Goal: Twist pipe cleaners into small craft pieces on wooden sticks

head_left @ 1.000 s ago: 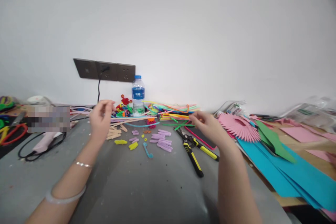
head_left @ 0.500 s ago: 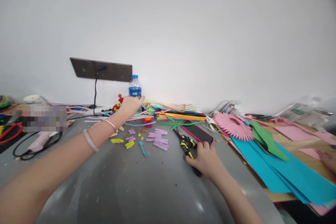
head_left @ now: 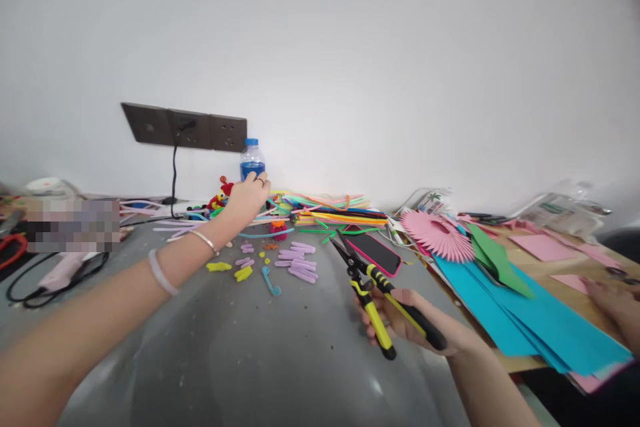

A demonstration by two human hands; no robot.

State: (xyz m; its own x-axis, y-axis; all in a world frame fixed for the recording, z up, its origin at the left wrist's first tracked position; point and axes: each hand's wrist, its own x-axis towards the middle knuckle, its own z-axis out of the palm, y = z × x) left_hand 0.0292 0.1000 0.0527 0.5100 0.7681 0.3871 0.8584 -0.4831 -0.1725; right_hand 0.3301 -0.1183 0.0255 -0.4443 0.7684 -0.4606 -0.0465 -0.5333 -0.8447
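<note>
My right hand (head_left: 395, 320) holds pruning snips (head_left: 373, 287) with yellow and black handles, raised over the grey table (head_left: 235, 360). Their blades and handles are spread apart and point away from me. At the back, my left hand (head_left: 250, 197) reaches among the pipe cleaners in front of a water bottle (head_left: 253, 160). Its fingers curl down and their tips are hidden, so anything in them cannot be made out. A bundle of coloured pipe cleaners (head_left: 345, 218) lies to its right. Short purple pieces (head_left: 297, 261), yellow pieces (head_left: 243, 273) and a bent blue piece (head_left: 271, 281) lie nearer.
A phone (head_left: 375, 252) in a pink case lies beyond the snips. To the right are blue paper sheets (head_left: 530, 327), a pink folded paper ring (head_left: 435, 235) and another person's hand (head_left: 613, 300). A pink glue gun (head_left: 63, 271) with its cord lies at left.
My right hand has picked the snips up from the table and turned them, their handles now spread. My left hand has shifted slightly, its fingers now curled down by the bottle.
</note>
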